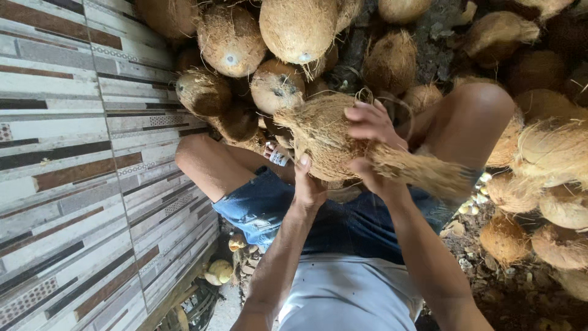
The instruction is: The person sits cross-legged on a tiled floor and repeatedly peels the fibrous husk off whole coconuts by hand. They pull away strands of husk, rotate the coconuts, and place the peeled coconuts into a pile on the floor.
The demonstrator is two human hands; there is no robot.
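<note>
I hold a brown, fibrous coconut (pixel 324 138) over my lap, between my bent knees. My left hand (pixel 307 184) cups it from below with the fingers pressed against the husk. My right hand (pixel 370 138) grips its right side, fingers spread over the top. A thick strip of loose husk fibre (pixel 422 171) trails from the coconut to the right, under my right hand. I wear blue denim shorts (pixel 263 205) and a white shirt (pixel 343 294).
A pile of several husked coconuts (pixel 294 27) fills the ground ahead and to the right (pixel 551 153). A tiled wall with brown and grey stripes (pixel 67 153) stands on the left. Husk scraps and dirt (pixel 490 276) cover the ground at lower right.
</note>
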